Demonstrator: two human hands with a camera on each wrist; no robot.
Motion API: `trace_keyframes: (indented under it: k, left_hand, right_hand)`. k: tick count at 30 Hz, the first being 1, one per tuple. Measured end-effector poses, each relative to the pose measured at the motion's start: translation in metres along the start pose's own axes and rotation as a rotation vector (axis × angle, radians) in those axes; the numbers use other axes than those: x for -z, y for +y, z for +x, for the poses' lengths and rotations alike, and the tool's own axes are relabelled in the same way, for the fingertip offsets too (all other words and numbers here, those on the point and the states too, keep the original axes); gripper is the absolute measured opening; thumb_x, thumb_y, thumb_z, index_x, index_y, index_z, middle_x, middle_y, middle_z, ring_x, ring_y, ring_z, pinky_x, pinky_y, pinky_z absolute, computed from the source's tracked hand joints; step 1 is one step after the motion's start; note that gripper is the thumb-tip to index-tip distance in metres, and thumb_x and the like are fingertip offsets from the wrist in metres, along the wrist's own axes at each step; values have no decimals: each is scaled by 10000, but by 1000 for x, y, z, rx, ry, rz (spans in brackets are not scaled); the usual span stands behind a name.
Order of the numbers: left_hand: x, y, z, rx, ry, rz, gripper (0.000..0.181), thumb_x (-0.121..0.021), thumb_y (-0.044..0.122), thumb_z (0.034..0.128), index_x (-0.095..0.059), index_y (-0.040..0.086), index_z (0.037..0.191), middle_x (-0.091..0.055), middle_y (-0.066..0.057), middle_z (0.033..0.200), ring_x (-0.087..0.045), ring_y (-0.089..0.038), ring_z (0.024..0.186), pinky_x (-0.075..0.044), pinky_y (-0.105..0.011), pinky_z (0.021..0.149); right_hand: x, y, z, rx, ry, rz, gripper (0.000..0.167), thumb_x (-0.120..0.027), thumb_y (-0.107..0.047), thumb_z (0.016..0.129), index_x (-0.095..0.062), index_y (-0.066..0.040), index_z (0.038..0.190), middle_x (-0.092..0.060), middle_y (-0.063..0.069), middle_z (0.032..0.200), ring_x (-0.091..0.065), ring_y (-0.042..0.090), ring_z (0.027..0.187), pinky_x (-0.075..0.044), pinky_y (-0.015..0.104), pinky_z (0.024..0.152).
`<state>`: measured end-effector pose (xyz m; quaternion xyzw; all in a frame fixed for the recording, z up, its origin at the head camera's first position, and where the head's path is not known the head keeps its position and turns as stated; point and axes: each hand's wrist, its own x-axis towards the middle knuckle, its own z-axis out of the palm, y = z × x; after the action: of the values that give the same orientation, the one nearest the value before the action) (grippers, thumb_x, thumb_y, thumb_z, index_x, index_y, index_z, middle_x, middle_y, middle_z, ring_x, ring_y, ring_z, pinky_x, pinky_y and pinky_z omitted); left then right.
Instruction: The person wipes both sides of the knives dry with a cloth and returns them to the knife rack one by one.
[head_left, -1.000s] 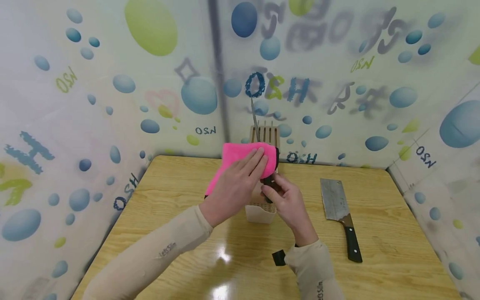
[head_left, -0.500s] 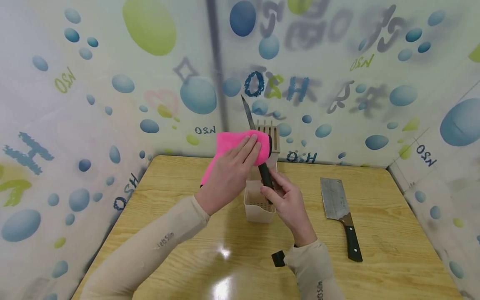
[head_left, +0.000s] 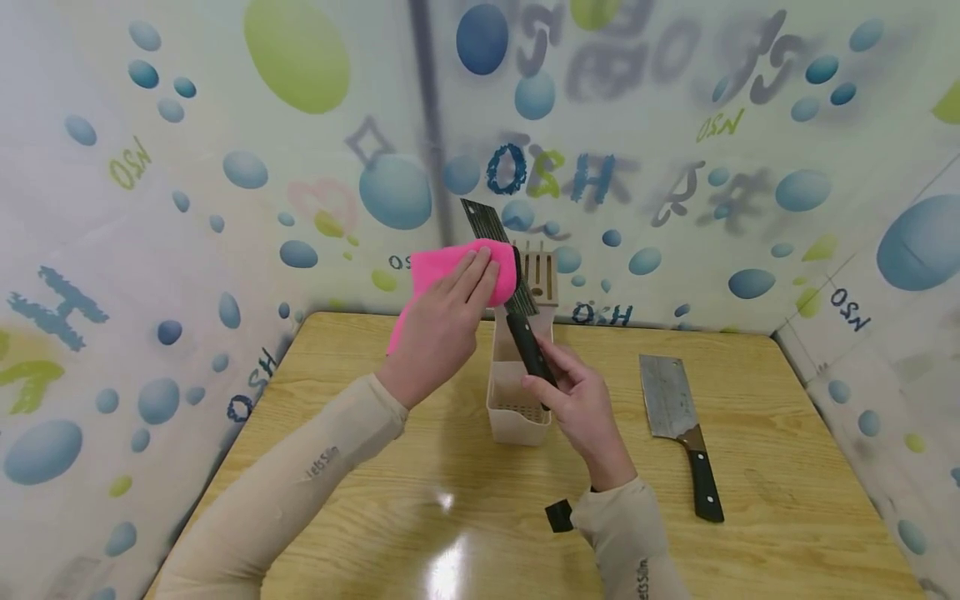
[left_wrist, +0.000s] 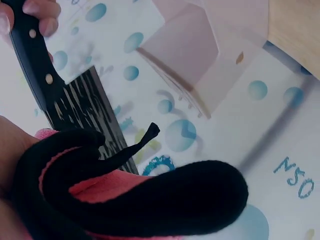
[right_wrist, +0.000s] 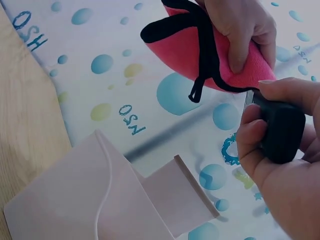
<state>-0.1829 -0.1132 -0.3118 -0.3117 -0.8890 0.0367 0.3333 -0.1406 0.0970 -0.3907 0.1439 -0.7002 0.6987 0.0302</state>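
We note the knife (head_left: 521, 325) tilted in front of the holder (head_left: 519, 430): right hand (head_left: 585, 410) curled round its handle (head_left: 533, 357), left hand (head_left: 438, 333) pinching pink cloth (head_left: 430, 270) against the blade (head_left: 483, 220). Probably stiff, sharp; grasp handle.

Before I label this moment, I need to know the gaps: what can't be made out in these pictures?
Head: mid-blade of the kitchen knife, behind the pink cloth.
Head: any lettering on the cleaver, too small to read.
Left wrist: most of the left hand, cut off by the left edge.
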Motion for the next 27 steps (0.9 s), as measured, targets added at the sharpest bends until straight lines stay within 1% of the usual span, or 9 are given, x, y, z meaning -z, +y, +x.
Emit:
trace_keyframes:
  k: [3, 8, 12, 15, 18, 21, 23, 27]
  left_hand:
    - [1, -5, 2, 17, 5, -2, 588, -628, -31, 925, -494, -47, 1498, -501, -208, 1544, -488, -322, 1436, -509, -399, 1095]
    - [1, -15, 4, 47, 3, -8, 583, -616, -31, 931, -492, -42, 1501, -491, -205, 1554, -481, -320, 1442, -507, -404, 1098]
    - [1, -24, 5, 47, 22, -8, 552, -611, -20, 945, -507, -53, 1486, -501, -217, 1540, -495, -330, 1429, -514, -414, 1089]
    - [0, -30, 7, 51, 39, -31, 535, -605, -10, 956, -506, -68, 1479, -505, -230, 1532, -502, -342, 1421, -509, -427, 1095]
    - [-1, -35, 8, 64, 40, -46, 524, -594, 1, 969, -502, -75, 1479, -507, -236, 1528, -506, -348, 1417, -491, -436, 1114]
    - [-3, -41, 7, 80, 37, -51, 509, -570, -9, 973, -507, -80, 1472, -520, -240, 1515, -520, -353, 1404, -495, -446, 1108]
    - [-4, -45, 6, 85, 38, -50, 498, -549, -34, 967, -516, -86, 1462, -531, -245, 1502, -531, -356, 1392, -499, -451, 1102]
    - [-9, -52, 4, 98, 37, -46, 488, -564, -43, 954, -539, -88, 1440, -549, -246, 1485, -548, -356, 1376, -493, -458, 1109]
  right_hand:
    - [1, 1, 0, -5, 6, 16, 571, -708, 42, 933, -553, -16, 1479, -585, 198, 1420, -633, 147, 1152, -572, 181, 884]
    - [2, 1, -1, -5, 4, 42, 570, -701, 51, 934, -544, -4, 1479, -548, 231, 1479, -635, 130, 1150, -573, 176, 863]
    - [2, 1, 0, -23, 18, 65, 573, -704, 64, 926, -556, -16, 1473, -563, 228, 1466, -648, 113, 1079, -579, 180, 797]
    - [1, 1, 0, -25, 35, 80, 574, -708, 73, 917, -569, -24, 1465, -579, 225, 1448, -651, 127, 1017, -583, 187, 750]
    - [0, 2, 0, -16, 52, 65, 571, -708, 85, 911, -580, -24, 1457, -587, 207, 1446, -642, 162, 1031, -586, 194, 757]
    - [0, 2, 1, -4, 65, 22, 557, -708, 81, 912, -593, -23, 1446, -593, 186, 1447, -615, 205, 1077, -579, 193, 786]
    - [1, 3, 1, 3, 69, 3, 548, -702, 79, 914, -596, -21, 1442, -596, 183, 1440, -600, 238, 1080, -571, 193, 791]
    - [0, 4, 1, -1, 66, -13, 534, -691, 81, 921, -601, -17, 1438, -599, 182, 1433, -599, 288, 1090, -555, 194, 821]
